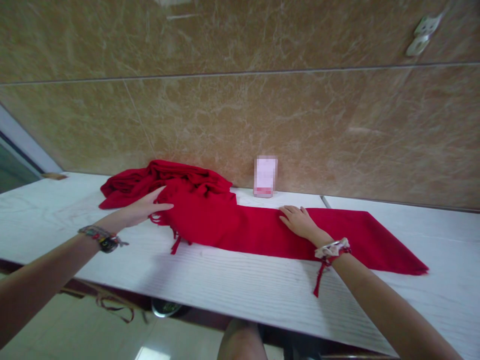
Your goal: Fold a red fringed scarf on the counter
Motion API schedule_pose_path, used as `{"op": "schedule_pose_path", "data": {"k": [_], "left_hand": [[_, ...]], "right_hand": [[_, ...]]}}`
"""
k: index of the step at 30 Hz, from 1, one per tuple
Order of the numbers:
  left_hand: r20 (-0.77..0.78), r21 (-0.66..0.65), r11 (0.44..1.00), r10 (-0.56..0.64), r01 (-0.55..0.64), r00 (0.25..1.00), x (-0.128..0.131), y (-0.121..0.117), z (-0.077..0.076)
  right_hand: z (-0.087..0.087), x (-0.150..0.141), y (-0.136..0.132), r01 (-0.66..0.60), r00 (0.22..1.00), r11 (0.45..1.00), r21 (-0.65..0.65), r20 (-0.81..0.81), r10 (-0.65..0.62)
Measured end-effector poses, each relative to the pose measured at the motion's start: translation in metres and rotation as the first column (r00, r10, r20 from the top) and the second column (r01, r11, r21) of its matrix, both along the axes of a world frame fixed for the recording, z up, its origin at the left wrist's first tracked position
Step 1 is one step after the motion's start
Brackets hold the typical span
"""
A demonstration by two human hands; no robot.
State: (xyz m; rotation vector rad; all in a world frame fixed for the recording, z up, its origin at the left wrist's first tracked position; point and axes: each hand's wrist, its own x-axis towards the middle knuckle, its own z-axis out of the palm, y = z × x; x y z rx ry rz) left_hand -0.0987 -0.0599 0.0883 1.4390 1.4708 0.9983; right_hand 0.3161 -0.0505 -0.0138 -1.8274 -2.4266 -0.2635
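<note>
A long red cloth (258,230) lies across the white tabletop, flat and folded into a band on the right, with a pointed right end. Its left end is rumpled, and loose red threads hang at the edge there. My left hand (144,207) is at this rumpled end, thumb and forefinger spread apart; its other fingers are partly hidden. On the middle of the band my right hand (300,223) rests palm down, fingers stretched out. Behind the left end sits a bunched heap of red cloth (131,186); whether it joins the band I cannot tell.
A pinkish phone-shaped object (265,175), blurred out, leans against the brown marbled wall (232,115). A white metal fitting (423,35) is on the wall at upper right. Below the table's front edge are a metal bowl (165,307), a strap (116,307) and my knee (242,342).
</note>
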Motion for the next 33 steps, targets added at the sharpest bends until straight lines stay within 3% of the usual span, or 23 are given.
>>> {"op": "schedule_pose_path", "data": {"k": [4, 8, 13, 18, 21, 23, 25, 27, 29, 33], "left_hand": [[0.107, -0.132, 0.991, 0.030, -0.016, 0.994, -0.001, -0.004, 0.001], [-0.013, -0.235, 0.971, -0.036, 0.032, 0.999, 0.003, -0.011, -0.006], [-0.057, -0.109, 0.991, -0.079, 0.072, 0.995, 0.008, -0.010, -0.011], [-0.029, 0.075, 0.997, 0.014, -0.012, 0.999, 0.019, -0.002, -0.012], [-0.049, 0.093, 0.995, 0.046, -0.041, 0.998, 0.027, -0.002, -0.007], [-0.102, 0.071, 0.996, 0.056, -0.049, 0.993, 0.030, -0.002, -0.002], [-0.186, 0.052, 0.996, 0.074, -0.065, 0.980, 0.028, -0.002, 0.002], [-0.261, 0.034, 0.994, 0.106, -0.101, 0.960, 0.024, 0.000, 0.005], [-0.291, -0.006, 0.989, 0.140, -0.148, 0.946, 0.019, 0.004, 0.008], [-0.183, -0.101, 0.962, 0.234, -0.255, 0.955, 0.016, 0.015, 0.009]], "right_hand": [[0.002, -0.001, -0.001, 0.006, 1.000, 1.000, -0.021, 0.010, -0.006], [0.002, -0.001, -0.001, 0.008, 1.000, 1.000, -0.022, 0.011, -0.007], [0.001, -0.001, -0.001, 0.012, 1.000, 1.000, -0.007, 0.005, -0.012], [0.006, -0.006, -0.005, 0.022, 0.999, 0.999, 0.037, 0.045, -0.023], [0.013, -0.019, -0.009, 0.053, 0.996, 0.993, 0.103, 0.066, -0.060], [0.019, -0.035, -0.012, -0.006, 1.000, 0.993, 0.115, 0.018, 0.004], [0.024, -0.058, -0.018, -0.175, 0.979, 0.980, 0.097, -0.085, 0.183], [0.027, -0.088, -0.026, -0.390, 0.892, 0.917, 0.090, -0.209, 0.400], [0.029, -0.121, -0.035, -0.523, 0.795, 0.846, 0.101, -0.299, 0.527], [0.028, -0.187, -0.047, -0.544, 0.732, 0.819, 0.182, -0.374, 0.569]]}}
